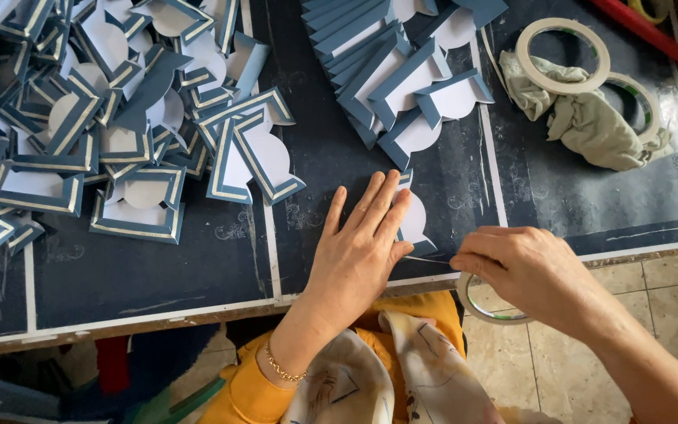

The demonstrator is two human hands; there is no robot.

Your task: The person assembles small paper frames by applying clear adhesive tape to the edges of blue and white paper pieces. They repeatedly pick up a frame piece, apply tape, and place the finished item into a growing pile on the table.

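My left hand (359,247) lies flat, fingers spread, pressing down a blue-and-white folded card piece (413,224) near the front edge of the dark blue table (158,271). My right hand (523,267) is just right of it, holding a roll of tape (490,305) below the table edge. A thin strip of tape (427,260) stretches from the roll toward the card under my left hand.
A big heap of similar card pieces (103,110) covers the table's left side, and a tidier overlapping stack (402,71) lies at the top centre. Two tape rolls (563,55) and a crumpled greenish cloth (590,122) sit at the right. Tiled floor (653,306) is below right.
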